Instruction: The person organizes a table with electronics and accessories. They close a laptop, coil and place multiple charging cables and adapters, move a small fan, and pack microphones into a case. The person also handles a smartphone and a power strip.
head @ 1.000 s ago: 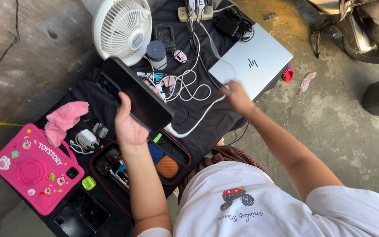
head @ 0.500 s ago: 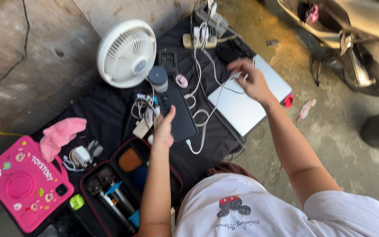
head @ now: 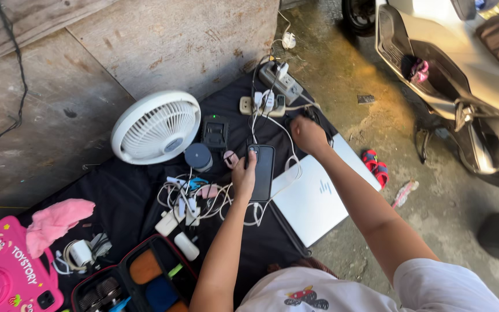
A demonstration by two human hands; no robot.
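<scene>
Rough concrete floor, with a black cloth [head: 128, 196] spread over it and a pale scooter [head: 463, 69] parked off its far right corner. My left hand [head: 244, 178] wraps a smooth, flat black phone [head: 262, 171] near the cloth's middle, beside a tangle of white cables [head: 194, 202]. My right hand [head: 308, 136] is curled at a white cable [head: 287, 132] near the power strips [head: 272, 92] by the far edge; I cannot tell how tightly. A matte silver laptop [head: 319, 199] lies along the right edge, and a round white fan [head: 155, 127] sits far left.
</scene>
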